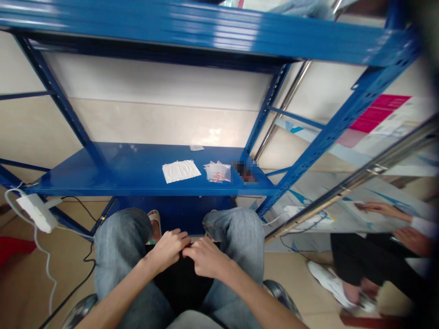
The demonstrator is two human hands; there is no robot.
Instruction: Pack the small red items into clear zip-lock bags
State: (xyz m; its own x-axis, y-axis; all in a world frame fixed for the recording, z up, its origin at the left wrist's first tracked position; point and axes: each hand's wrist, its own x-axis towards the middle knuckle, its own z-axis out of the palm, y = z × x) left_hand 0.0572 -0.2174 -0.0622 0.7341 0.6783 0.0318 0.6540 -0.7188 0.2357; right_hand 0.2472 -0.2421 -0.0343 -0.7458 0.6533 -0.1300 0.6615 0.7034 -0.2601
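Note:
Both of my hands meet between my knees, in front of the black seat (185, 283). My left hand (169, 249) has its fingers bent and closed, with the tips turned down and away. Against it lies my right hand (207, 257), its fingers also curled and its index finger and thumb side touching the left fingertips. Whatever the fingers may hold is hidden. Beyond them, on the blue shelf (137, 171), lie a crumpled white cloth-like sheet (181, 171) and clear plastic bags with small coloured pieces (218, 172).
A blurred-out dark object (245, 171) and a small clear packet (196, 148) are on the shelf. A blue beam (206, 32) crosses overhead. A white power strip (37, 212) with cables hangs at left. At right, another person's hand (380, 209) rests over a table behind a metal rail (343, 192).

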